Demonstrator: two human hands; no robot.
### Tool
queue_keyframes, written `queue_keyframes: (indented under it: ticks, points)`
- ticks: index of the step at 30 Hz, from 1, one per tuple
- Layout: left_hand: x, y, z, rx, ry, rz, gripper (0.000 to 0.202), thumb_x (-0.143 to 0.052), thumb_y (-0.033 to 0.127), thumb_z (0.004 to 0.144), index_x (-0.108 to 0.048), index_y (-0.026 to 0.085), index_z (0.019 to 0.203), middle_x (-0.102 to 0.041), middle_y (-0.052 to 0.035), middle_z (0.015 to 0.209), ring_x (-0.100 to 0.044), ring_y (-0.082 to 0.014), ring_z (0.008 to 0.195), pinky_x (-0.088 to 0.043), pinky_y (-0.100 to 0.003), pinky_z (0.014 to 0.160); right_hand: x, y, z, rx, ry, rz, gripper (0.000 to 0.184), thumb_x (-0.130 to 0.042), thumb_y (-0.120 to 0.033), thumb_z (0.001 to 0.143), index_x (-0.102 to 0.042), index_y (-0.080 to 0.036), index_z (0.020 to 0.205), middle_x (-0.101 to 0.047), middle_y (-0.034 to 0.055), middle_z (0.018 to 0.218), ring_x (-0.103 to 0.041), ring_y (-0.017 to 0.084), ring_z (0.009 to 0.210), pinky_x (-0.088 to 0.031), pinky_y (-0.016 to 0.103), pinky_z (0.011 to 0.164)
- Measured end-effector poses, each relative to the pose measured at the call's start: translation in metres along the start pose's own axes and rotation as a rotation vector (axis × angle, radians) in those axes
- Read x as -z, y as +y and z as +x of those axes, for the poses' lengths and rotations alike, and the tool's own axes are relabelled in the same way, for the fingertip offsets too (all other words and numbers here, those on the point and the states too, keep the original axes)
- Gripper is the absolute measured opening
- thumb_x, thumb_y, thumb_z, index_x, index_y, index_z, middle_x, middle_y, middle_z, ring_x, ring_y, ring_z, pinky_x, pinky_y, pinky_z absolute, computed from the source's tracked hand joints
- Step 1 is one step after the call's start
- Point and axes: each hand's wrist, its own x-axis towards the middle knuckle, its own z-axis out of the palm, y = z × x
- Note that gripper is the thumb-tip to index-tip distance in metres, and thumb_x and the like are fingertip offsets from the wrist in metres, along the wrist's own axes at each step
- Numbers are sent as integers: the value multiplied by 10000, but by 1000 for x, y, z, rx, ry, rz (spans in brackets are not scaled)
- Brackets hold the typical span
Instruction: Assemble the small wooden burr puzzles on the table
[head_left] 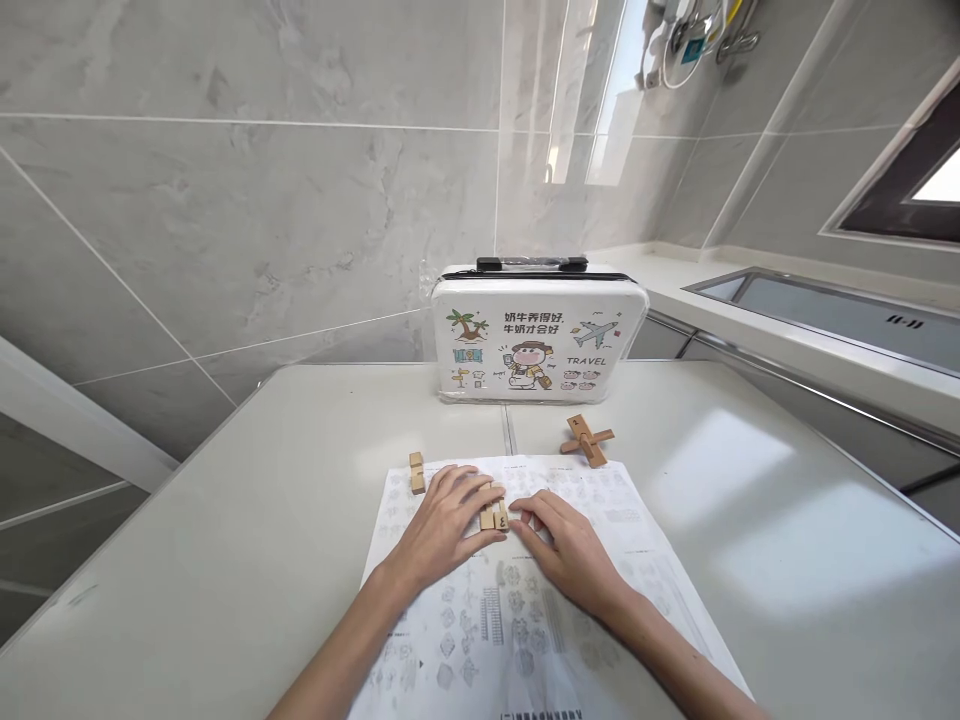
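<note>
My left hand [454,515] rests on a printed sheet, its fingers and thumb closed around a small group of light wooden puzzle pieces [488,520]. The pieces lie flat side by side, and a dark "3" marks the one at the right. Part of the group is hidden under my left fingers. Just right of the pieces is my right hand [559,540], with fingers bent and a gap between thumb and index finger. Its thumb tip is at the edge of the marked piece; whether it presses on it I cannot tell.
The printed sheet [517,585] with puzzle drawings covers the near middle of the white table [247,540]. A notched wooden piece [417,473] lies at its upper left. Crossed wooden pieces [586,441] sit at its upper right. A white cartoon case [540,340] stands behind.
</note>
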Motion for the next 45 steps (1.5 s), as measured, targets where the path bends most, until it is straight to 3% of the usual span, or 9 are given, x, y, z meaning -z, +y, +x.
queue_keyframes:
  ticks: [8, 12, 14, 18, 23, 30, 36, 40, 45]
  points:
    - [9, -30, 3, 157, 155, 139, 408, -718, 392, 942, -655, 295, 1333, -670, -69, 1374, -496, -328, 1353, -365, -544, 1181, 2, -3, 0, -29, -5, 18, 176, -458, -301, 1075, -627, -251, 1083, -667, 61, 934, -630, 240, 826, -507, 391, 750]
    - [10, -33, 3, 117, 107, 138, 643, -740, 430, 936, -496, 336, 1523, -439, -73, 1645, -377, -336, 1498, -376, -544, 1203, 2, -3, 1, -16, 3, 6, 171, -455, -267, 1071, -625, -252, 1072, -660, 49, 911, -629, 233, 813, -497, 378, 740]
    - [8, -31, 5, 62, 42, 166, 607, -695, 425, 975, -475, 381, 1539, -381, -37, 1690, -342, -336, 1533, -365, -562, 1215, 1, -2, 1, -12, 5, 1, 169, -456, -255, 1069, -625, -253, 1070, -656, 40, 901, -628, 226, 802, -497, 370, 733]
    - [3, -31, 8, 14, -2, 230, 397, -561, 419, 1055, -574, 375, 1450, -475, 11, 1638, -351, -325, 1538, -311, -598, 1247, 1, 0, 2, -15, 3, 5, 170, -449, -245, 1070, -619, -253, 1064, -650, 33, 895, -618, 217, 786, -495, 359, 713]
    - [0, -39, 6, 63, 112, 239, 218, -562, 365, 1060, -679, 284, 1225, -634, -21, 1471, -427, -305, 1481, -357, -565, 1223, 1, -1, 1, -24, 3, -2, 160, -456, -234, 1064, -614, -255, 1047, -650, 31, 890, -616, 217, 781, -491, 357, 701]
    - [0, -39, 5, 142, 263, 238, 94, -621, 317, 998, -647, 227, 1003, -667, -96, 1338, -519, -321, 1369, -425, -555, 1154, 4, -3, 2, -19, -1, 9, 162, -459, -239, 1057, -619, -254, 1042, -653, 37, 889, -622, 223, 785, -484, 354, 687]
    - [5, -46, 3, 175, 240, 213, 139, -662, 353, 949, -623, 229, 1000, -551, -108, 1512, -410, -354, 1476, -378, -575, 1195, 7, -2, 3, -47, -10, 49, 185, -458, -277, 1059, -641, -248, 1047, -657, 46, 896, -619, 228, 795, -485, 367, 705]
    - [7, -52, 1, 208, 177, 153, 267, -580, 391, 1015, -596, 260, 1248, -617, -79, 1435, -507, -311, 1396, -394, -547, 1182, 11, 4, 7, -129, 59, 142, 193, -492, -337, 1052, -661, -247, 1035, -666, 45, 877, -605, 225, 780, -483, 368, 710]
    - [5, -54, 0, 284, 193, 131, 302, -578, 471, 1016, -618, 266, 1234, -641, -81, 1306, -583, -309, 1226, -487, -500, 1047, 19, 21, 13, -327, 294, 383, 272, -555, -443, 1026, -569, -231, 1197, -679, 29, 881, -638, 210, 752, -510, 360, 728]
